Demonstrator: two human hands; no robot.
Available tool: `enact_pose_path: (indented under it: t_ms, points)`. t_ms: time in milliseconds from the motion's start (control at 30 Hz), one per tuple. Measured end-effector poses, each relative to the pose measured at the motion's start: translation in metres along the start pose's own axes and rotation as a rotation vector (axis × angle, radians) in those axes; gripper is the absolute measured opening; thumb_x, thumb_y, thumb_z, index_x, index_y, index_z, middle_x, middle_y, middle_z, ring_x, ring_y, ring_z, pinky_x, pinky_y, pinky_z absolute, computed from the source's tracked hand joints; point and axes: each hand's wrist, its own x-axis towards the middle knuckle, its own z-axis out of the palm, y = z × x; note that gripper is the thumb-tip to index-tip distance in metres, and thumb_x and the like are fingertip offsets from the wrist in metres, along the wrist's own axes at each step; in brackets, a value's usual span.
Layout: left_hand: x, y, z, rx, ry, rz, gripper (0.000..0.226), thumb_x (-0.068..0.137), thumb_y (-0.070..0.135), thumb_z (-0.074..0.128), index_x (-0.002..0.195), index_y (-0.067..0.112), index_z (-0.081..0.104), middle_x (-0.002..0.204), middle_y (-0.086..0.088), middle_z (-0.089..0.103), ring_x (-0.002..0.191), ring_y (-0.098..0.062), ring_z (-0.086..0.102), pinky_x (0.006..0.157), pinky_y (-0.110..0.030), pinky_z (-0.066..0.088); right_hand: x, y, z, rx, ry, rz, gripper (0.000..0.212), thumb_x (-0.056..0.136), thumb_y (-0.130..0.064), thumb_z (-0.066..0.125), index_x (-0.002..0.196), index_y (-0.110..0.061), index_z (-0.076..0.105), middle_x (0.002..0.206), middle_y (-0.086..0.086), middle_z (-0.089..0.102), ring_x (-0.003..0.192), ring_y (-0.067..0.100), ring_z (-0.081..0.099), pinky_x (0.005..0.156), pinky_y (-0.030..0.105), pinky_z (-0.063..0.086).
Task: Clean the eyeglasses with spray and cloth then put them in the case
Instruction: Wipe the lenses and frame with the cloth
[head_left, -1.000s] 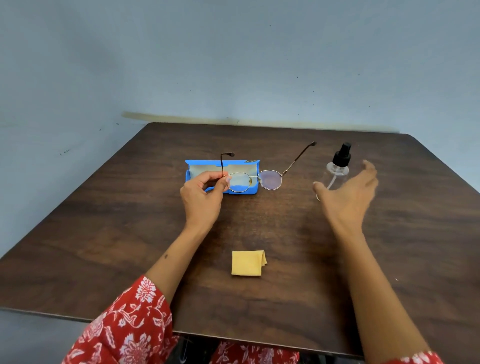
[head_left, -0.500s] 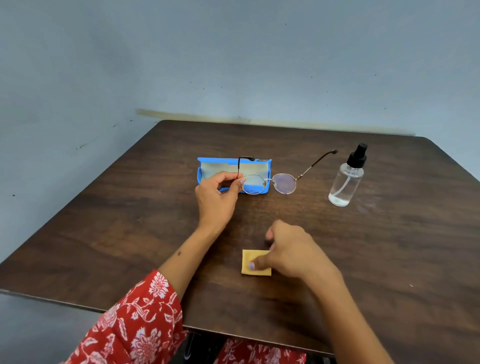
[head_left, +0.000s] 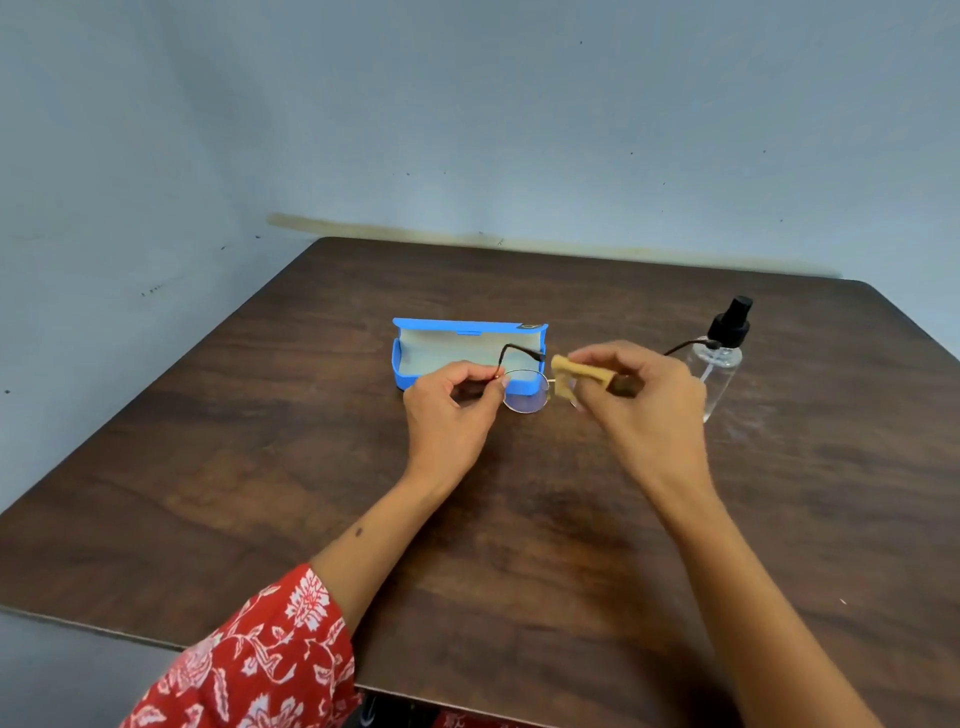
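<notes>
While left hand (head_left: 449, 410) pinches glasses (head_left: 524, 389) at the hinge above the counter (head_left: 260, 467) and right hand (head_left: 644, 400) pinches cloth (head_left: 579, 371) over one lens: wiping step, calling next for the other lens, then open case (head_left: 457, 353); spray (head_left: 719, 364) alongside.

- The yellow cloth (head_left: 581, 375) is no longer flat on the surface (head_left: 519, 545); it is now lifted and pinched in the right hand (head_left: 641, 402).
- The cloth is now pressed over the right lens of the eyeglasses (head_left: 524, 389).
- The eyeglasses are now raised nearer.
</notes>
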Motion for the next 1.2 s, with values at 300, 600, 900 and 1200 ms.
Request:
enact_pose_path:
  t_ms: [300,600,900,1200]
  points:
    - [-0.001,0.001,0.0,-0.022,-0.003,-0.019,0.01,0.076,0.004,0.074,0.08,0.013,0.073,0.077,0.007,0.071,0.074,-0.002,0.068,0.077,-0.019,0.054,-0.011,0.036,0.04,-0.517,0.134,-0.639,0.023,0.082,-0.01,0.052,0.092,-0.004,0.072,0.101,0.01,0.068,0.088,0.022,0.065,0.066,0.031,0.054]
    - [0.002,0.0,-0.002,0.008,0.021,0.016,0.005,0.076,0.006,0.074,0.08,0.008,0.073,0.08,0.002,0.073,0.078,-0.006,0.069,0.078,-0.022,0.055,-0.024,0.043,0.043,-0.586,0.067,-0.679,0.022,0.082,-0.007,0.06,0.1,-0.003,0.072,0.101,0.008,0.069,0.088,0.024,0.067,0.075,0.032,0.053]
    - [0.002,-0.001,-0.003,0.021,0.011,0.049,0.007,0.076,0.005,0.074,0.082,0.008,0.074,0.08,0.003,0.072,0.08,-0.007,0.069,0.077,-0.021,0.055,-0.025,0.047,0.047,-0.575,0.072,-0.661,0.023,0.084,-0.006,0.058,0.102,-0.001,0.07,0.102,0.01,0.068,0.091,0.026,0.067,0.081,0.032,0.049]
    - [0.004,-0.004,-0.003,0.016,0.01,0.047,0.004,0.076,0.007,0.074,0.079,0.009,0.073,0.08,0.005,0.072,0.079,-0.005,0.069,0.077,-0.021,0.055,-0.029,0.044,0.048,-0.609,0.114,-0.668,0.025,0.081,-0.005,0.057,0.101,-0.003,0.072,0.101,0.01,0.069,0.087,0.024,0.067,0.075,0.029,0.049]
